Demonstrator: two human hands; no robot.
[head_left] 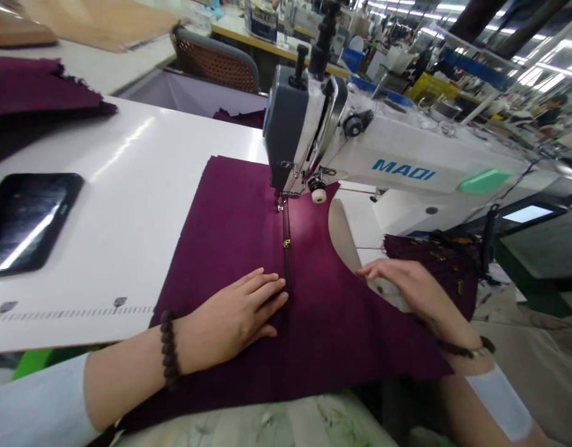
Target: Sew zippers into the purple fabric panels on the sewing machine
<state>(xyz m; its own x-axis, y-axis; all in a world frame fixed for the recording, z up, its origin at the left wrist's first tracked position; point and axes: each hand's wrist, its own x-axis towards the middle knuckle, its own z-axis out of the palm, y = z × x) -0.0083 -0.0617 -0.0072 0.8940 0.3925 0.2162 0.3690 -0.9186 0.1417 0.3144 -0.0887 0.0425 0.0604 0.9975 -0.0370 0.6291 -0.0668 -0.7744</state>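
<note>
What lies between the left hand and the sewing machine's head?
The head view shows purple fabric there, with a dark zipper strip and a gold-coloured slider on it.

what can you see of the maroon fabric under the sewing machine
The maroon fabric, smooth-looking and slightly shiny, lies mostly flat over the white table, its far part beneath the sewing machine. Its right edge curves inward. A dark zipper-like strip with a gold-coloured piece runs down it. The left hand rests on it beside the strip; the right hand is at the curved edge.
</note>
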